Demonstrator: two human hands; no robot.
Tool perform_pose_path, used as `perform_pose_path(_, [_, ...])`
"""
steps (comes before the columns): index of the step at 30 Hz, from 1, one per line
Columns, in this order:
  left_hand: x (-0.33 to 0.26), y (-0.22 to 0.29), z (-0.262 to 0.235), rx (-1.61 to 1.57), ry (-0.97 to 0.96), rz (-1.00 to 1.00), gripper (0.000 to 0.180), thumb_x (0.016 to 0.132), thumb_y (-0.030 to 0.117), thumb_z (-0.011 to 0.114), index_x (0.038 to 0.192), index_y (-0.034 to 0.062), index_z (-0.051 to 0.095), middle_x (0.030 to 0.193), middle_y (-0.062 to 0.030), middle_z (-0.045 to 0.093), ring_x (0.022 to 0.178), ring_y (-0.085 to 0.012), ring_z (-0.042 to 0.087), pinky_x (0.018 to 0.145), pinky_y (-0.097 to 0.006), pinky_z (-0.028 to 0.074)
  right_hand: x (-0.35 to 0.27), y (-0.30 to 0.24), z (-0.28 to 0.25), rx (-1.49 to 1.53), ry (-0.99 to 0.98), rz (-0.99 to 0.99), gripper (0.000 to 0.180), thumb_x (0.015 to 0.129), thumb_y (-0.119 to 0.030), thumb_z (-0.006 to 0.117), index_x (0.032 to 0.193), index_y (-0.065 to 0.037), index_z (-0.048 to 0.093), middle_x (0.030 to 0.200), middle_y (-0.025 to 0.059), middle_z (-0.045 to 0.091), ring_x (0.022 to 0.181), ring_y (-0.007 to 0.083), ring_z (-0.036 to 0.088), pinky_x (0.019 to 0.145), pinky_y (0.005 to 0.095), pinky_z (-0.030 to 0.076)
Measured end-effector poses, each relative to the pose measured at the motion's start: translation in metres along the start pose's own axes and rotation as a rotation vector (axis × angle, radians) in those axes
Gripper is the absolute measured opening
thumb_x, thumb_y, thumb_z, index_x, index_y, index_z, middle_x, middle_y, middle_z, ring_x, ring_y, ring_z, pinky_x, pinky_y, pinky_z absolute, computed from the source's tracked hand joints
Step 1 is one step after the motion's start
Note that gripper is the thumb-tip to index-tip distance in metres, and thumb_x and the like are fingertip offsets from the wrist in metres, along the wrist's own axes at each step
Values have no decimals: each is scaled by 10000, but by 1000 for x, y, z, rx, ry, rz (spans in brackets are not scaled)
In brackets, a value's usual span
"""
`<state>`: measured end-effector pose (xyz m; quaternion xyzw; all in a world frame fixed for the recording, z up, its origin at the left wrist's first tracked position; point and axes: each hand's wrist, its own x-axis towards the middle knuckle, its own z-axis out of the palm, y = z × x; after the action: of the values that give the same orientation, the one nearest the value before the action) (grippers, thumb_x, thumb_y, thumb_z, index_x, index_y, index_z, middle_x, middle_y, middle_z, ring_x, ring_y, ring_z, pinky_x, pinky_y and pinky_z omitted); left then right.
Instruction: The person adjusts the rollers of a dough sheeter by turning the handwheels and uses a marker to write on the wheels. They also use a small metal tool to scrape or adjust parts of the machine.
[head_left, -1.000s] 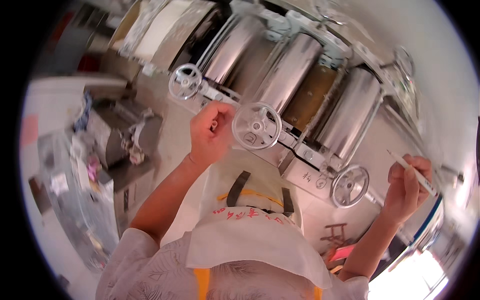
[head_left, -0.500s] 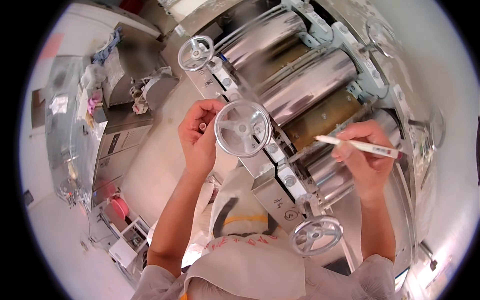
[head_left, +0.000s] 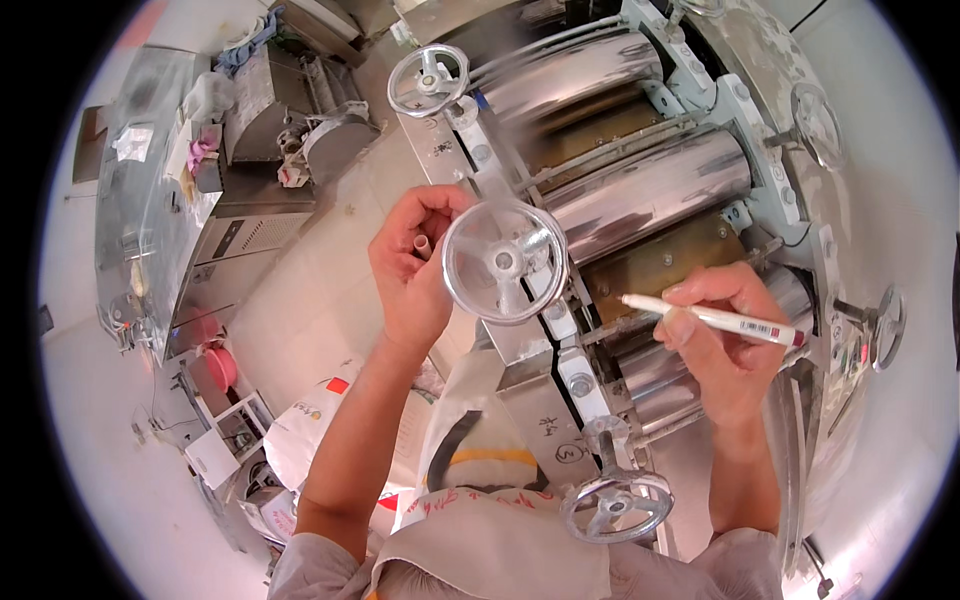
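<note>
Left hand (head_left: 418, 262) closed on the handle of the middle silver handwheel (head_left: 505, 261) at the roller machine's (head_left: 640, 190) front edge, right hand (head_left: 722, 335) pinching a white marker pen (head_left: 712, 318), tip toward the brown trough between steel rollers

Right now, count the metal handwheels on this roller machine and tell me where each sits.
5: top handwheel; middle handwheel by the left hand; bottom handwheel; two on the far side, upper and lower. More may be hidden.
</note>
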<state>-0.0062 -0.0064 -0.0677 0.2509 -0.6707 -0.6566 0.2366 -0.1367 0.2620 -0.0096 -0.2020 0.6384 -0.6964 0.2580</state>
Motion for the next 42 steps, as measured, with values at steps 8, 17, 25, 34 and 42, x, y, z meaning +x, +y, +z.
perform_pose_path(8, [-2,-3,-2,97,-11,-6,115,1017,-5,718,1129,-5,695,994,-39,730,885,-103,681,798,-256,543,0,4,-2,-34,-65,-39,168,944,36,778,1092,47,700,893,102,753,747,85,664,652,231,512])
perform_pose_path(17, [-3,-2,8,73,29,73,176,947,5,742,1116,-14,697,879,38,674,749,-18,549,677,-183,412,5,0,2,-147,-85,26,125,904,71,799,1011,30,749,910,91,769,739,55,658,630,208,492])
perform_pose_path(25, [-6,4,16,116,98,83,148,980,24,773,1115,9,714,957,32,694,817,-18,578,712,-182,438,34,-6,6,-231,-280,-49,79,900,70,784,939,18,739,799,22,732,693,23,606,593,203,473])
perform_pose_path(34, [-11,-1,19,-3,145,66,172,1091,165,668,1161,14,711,951,6,690,773,-23,575,665,-187,436,73,-4,13,-343,-505,-76,87,865,1,798,922,-30,741,765,6,708,644,39,589,570,231,460])
perform_pose_path(42, [-17,16,19,-93,212,-104,275,1158,210,553,1260,-8,686,946,-13,665,708,-29,494,607,-197,364,79,23,18,-244,-495,-233,117,822,43,747,914,-29,743,766,26,710,646,83,606,585,253,482])
